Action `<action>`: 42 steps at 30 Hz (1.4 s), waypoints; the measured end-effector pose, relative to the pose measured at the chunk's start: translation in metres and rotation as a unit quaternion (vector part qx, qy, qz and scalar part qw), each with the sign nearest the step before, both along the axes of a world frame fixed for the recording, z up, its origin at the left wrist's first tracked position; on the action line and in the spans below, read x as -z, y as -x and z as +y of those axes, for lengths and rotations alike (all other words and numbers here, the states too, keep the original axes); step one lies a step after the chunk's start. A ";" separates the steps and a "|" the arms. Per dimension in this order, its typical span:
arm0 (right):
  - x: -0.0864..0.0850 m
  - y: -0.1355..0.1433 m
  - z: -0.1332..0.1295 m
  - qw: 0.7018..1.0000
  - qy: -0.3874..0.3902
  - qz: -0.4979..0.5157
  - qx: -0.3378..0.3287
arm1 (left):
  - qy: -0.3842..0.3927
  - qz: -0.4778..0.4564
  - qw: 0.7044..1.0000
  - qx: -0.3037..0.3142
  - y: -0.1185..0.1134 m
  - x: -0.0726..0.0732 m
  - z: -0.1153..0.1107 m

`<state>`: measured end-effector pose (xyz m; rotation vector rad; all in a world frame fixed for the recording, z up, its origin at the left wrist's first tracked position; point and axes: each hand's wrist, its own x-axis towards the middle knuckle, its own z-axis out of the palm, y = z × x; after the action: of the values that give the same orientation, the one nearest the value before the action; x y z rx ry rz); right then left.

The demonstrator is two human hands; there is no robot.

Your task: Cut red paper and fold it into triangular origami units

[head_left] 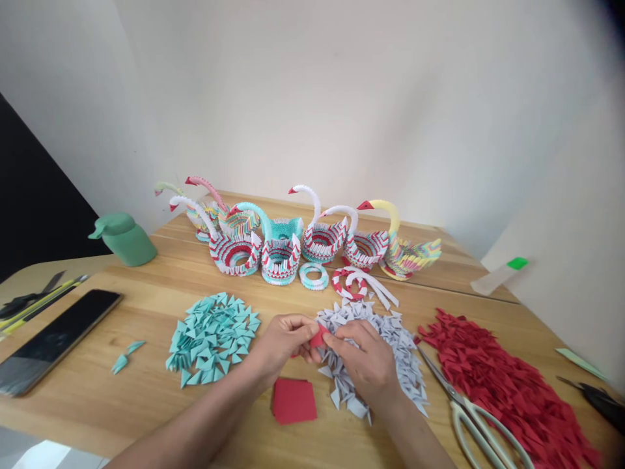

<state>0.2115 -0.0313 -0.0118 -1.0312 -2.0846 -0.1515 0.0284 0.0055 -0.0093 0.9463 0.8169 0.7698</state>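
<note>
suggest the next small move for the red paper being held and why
I'd probably crease the red paper a little more firmly: the left hand and right hand both pinch it, and it looks smaller than the flat sheets nearby, so it seems partly folded; the red pile holds small folded pieces.

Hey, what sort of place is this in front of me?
It looks like a paper-craft workspace, perhaps at home or in a studio. Paper swans stand on the wooden table, with a heap of folded red pieces and scissors nearer the front.
</note>
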 end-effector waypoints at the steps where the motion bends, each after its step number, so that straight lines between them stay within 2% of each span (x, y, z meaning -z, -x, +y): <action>1: 0.001 0.000 0.000 1.000 0.001 -0.001 0.000 | -0.010 0.009 1.000 0.003 0.000 0.000 0.001; 6: 0.002 0.001 0.001 1.000 0.023 -0.006 -0.009 | -0.048 0.041 0.998 -0.004 0.000 -0.001 0.003; 9: 0.000 0.001 0.003 0.991 0.105 0.073 -0.031 | -0.056 0.039 0.997 -0.023 0.000 -0.002 0.004; 11: -0.001 0.000 0.004 0.961 0.216 0.169 -0.018 | -0.061 0.036 0.997 -0.032 0.000 -0.003 0.003; 13: -0.001 -0.002 0.004 0.906 0.333 0.259 0.001 | -0.064 0.037 0.997 -0.031 -0.001 -0.004 0.003; 15: 0.000 -0.001 0.004 0.852 0.413 0.320 -0.003 | -0.066 0.038 0.997 -0.022 -0.002 -0.004 0.002; 18: 0.003 0.003 0.003 0.804 0.472 0.362 -0.024 | -0.071 0.034 0.997 -0.011 -0.004 -0.001 0.000; 21: 0.005 0.007 0.003 0.781 0.496 0.378 -0.011 | -0.077 0.032 0.996 -0.006 -0.005 0.004 -0.001; 24: 0.003 0.009 0.002 0.799 0.492 0.347 0.006 | -0.091 0.045 0.995 -0.007 -0.007 0.007 -0.002; 28: -0.002 0.009 0.000 0.864 0.432 0.255 0.051 | -0.107 0.072 0.992 -0.012 -0.008 0.008 -0.002; 30: -0.004 0.010 0.000 0.880 0.406 0.236 0.066 | -0.115 0.081 0.990 -0.009 -0.008 0.008 -0.003; 39: -0.006 0.008 -0.002 0.887 0.370 0.266 0.074 | -0.117 0.096 0.988 0.042 -0.007 0.004 -0.006; 42: -0.008 0.005 -0.003 0.883 0.347 0.302 0.096 | -0.108 0.101 0.989 0.017 -0.005 0.001 -0.003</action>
<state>0.2064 -0.0344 -0.0040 -1.4659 -1.4534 0.7840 0.0330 0.0026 -0.0104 1.2448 0.9025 0.7501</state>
